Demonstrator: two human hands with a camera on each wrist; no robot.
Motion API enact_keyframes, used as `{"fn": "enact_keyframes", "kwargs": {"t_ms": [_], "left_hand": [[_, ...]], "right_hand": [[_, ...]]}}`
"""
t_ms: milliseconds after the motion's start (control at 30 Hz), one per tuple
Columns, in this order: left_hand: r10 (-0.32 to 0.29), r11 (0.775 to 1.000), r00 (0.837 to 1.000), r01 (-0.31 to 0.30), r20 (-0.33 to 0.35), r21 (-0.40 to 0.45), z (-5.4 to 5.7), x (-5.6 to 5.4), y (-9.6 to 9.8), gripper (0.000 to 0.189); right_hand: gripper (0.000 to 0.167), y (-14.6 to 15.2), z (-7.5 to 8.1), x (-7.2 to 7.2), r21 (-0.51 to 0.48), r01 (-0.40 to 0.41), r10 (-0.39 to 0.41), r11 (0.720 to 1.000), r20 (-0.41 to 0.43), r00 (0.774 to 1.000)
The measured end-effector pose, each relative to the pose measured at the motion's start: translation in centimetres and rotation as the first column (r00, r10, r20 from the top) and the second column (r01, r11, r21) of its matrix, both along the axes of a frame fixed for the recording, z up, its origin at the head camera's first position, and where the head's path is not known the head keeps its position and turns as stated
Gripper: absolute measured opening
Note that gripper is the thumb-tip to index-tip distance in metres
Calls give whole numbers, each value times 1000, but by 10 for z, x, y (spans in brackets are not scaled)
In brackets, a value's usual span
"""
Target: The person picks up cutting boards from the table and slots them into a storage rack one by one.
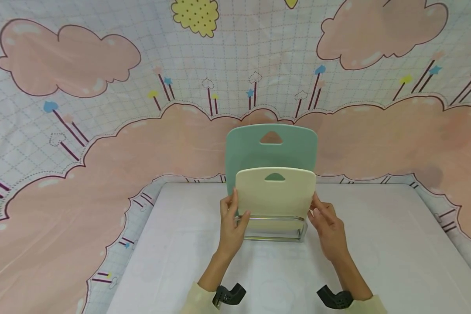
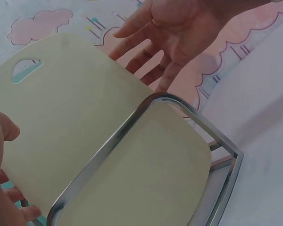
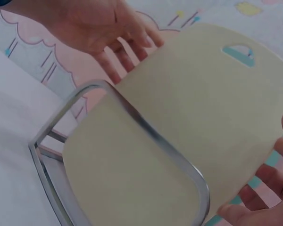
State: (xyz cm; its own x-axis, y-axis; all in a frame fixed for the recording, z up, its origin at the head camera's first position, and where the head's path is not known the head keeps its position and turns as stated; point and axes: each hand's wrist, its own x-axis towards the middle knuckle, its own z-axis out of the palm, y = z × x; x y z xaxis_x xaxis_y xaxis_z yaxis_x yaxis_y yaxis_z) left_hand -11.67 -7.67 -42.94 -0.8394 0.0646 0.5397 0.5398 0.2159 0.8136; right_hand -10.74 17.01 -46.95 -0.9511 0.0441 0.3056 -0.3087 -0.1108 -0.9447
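Note:
A cream cutting board (image 1: 274, 198) stands upright in a metal wire rack (image 1: 272, 239), its lower part behind the rack's front bar. Behind it rises a larger green cutting board (image 1: 249, 150); both have a handle slot near the top. My left hand (image 1: 231, 226) touches the cream board's left edge, fingers extended and thumb near the front bar. At the opposite edge, my right hand (image 1: 329, 231) has its fingertips against the board. The left wrist view shows the right hand's fingers (image 2: 140, 59) loosely spread along that edge.
The rack stands on a white table (image 1: 172, 261). A patterned cloth (image 1: 180, 144) with pink clouds hangs behind and around the table. Black straps with cameras (image 1: 229, 294) sit on both wrists.

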Motion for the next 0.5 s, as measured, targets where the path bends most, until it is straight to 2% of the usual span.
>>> {"fn": "enact_keyframes", "kwargs": {"t_ms": [233, 500], "left_hand": [[13, 1000, 1000, -13, 9, 10, -4, 2, -3, 63], [17, 1000, 999, -18, 46, 11, -10, 3, -6, 63]], "right_hand": [[44, -4, -5, 1, -40, -18, 20, 999, 32, 999], [45, -3, -9, 1, -4, -35, 35, 999, 53, 998]]}}
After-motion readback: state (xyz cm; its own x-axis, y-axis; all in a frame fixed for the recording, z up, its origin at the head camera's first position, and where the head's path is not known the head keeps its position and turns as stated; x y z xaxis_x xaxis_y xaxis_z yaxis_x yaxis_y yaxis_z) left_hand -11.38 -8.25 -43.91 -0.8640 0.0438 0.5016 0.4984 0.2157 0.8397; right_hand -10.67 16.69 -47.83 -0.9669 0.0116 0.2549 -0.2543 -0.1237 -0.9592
